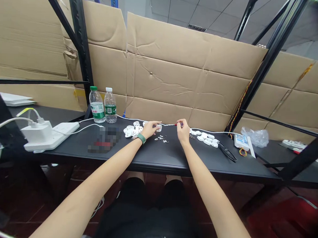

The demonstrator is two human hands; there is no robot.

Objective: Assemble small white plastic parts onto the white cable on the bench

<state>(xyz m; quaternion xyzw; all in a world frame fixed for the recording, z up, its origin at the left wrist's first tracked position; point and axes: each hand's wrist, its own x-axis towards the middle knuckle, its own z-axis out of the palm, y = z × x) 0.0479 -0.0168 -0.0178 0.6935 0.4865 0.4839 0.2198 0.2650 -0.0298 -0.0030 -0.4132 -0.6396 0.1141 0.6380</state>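
Observation:
My left hand (148,129), with a green watch band on its wrist, reaches over the table, its fingertips and thumb closed on a small white plastic piece (159,127). Left of it lies a pile of similar white pieces (129,131), partly hidden by the hand. My right hand (183,131) is pinched around a thin red item (176,124); the fingers cover most of it, so its kind is unclear. Between and just below both hands, small metal parts (161,139) are scattered on the black table (162,156). More white pieces (207,138) lie right of my right hand.
Dark-handled pliers (227,152) and a white box (241,141) lie to the right, near a crumpled plastic bag (255,136). Two water bottles (97,107) and a white power strip (52,137) stand left. A cardboard wall (166,80) and white cable run along the back.

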